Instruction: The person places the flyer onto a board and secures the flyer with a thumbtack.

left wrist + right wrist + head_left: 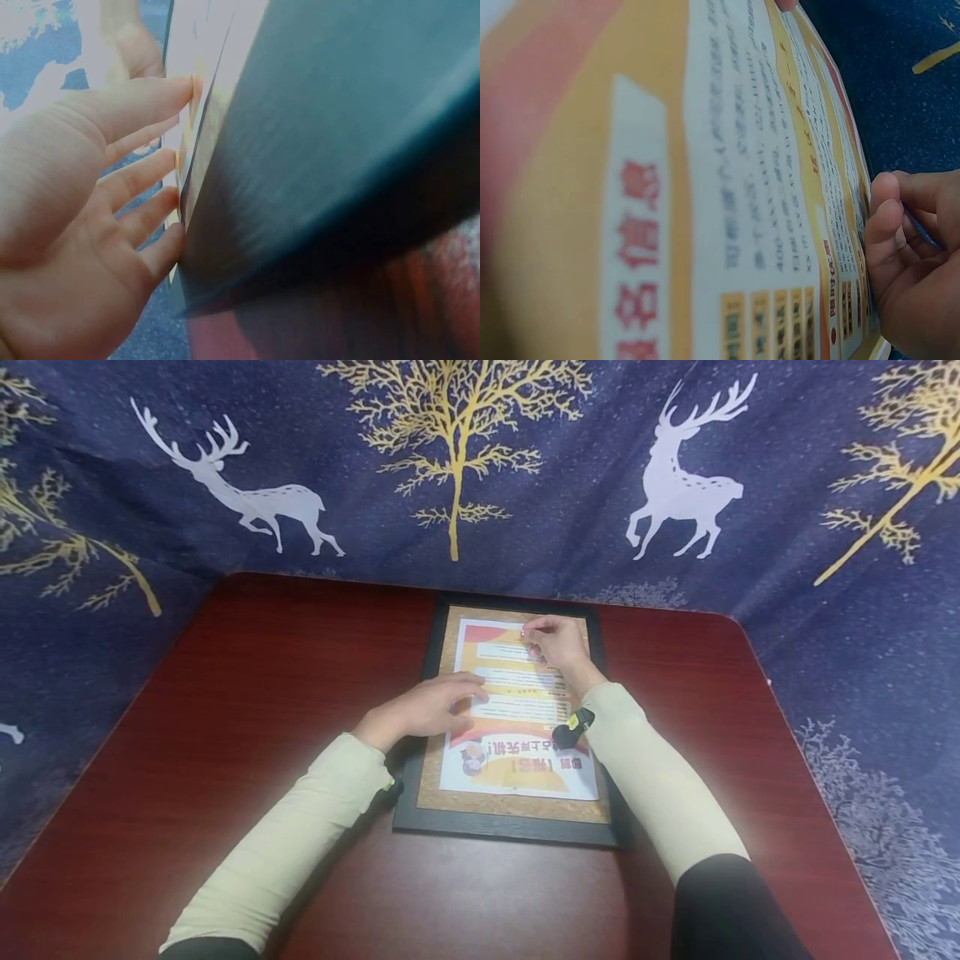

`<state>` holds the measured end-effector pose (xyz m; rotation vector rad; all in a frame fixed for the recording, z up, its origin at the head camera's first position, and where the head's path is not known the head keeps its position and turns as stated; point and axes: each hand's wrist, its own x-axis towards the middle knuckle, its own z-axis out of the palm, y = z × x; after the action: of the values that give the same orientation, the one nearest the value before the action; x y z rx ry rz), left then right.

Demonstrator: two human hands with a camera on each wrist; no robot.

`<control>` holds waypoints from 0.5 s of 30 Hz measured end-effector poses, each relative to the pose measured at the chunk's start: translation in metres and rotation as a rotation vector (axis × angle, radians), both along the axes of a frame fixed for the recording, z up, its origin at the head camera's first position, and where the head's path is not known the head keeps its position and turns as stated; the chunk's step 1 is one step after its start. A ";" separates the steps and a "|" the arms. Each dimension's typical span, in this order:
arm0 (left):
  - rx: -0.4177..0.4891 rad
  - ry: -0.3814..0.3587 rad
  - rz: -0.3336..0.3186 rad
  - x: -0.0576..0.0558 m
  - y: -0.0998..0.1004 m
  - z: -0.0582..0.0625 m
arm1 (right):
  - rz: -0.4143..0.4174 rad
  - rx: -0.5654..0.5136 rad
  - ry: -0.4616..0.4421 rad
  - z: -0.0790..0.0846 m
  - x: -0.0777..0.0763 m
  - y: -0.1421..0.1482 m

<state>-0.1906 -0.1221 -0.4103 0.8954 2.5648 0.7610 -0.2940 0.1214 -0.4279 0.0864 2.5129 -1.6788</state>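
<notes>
A printed paper poster (498, 768), upside down from my side, lies on a corkboard (480, 817) with a black frame (510, 837). With its fingers spread and loosely bent, my left hand (431, 706) is at the poster's left edge; in the left wrist view several of that hand's (90, 225) fingertips touch the sheet. Near the poster's far edge, my right hand (561, 647) has thumb and forefinger brought together. A tiny pale thing (523, 632) shows at those fingertips, too small to name. The right wrist view has the curled right hand (915, 262) against the poster (705, 187).
The board lies on a dark red wooden table (300, 635). Behind stands a blue cloth (390, 527) printed with white deer and yellow trees. A dark wrist strap device (573, 729) on my right sleeve hangs over the poster's right side.
</notes>
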 end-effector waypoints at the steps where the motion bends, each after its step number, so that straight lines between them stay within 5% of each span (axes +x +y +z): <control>1: -0.001 -0.004 0.002 0.000 0.000 0.000 | -0.003 -0.003 -0.004 0.000 -0.001 0.000; 15: 0.004 -0.004 -0.008 -0.001 0.000 -0.002 | -0.026 0.051 -0.020 -0.003 -0.010 -0.006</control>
<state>-0.1920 -0.1223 -0.4123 0.9043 2.5551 0.7654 -0.3043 0.1159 -0.4305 0.1402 2.5508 -1.6147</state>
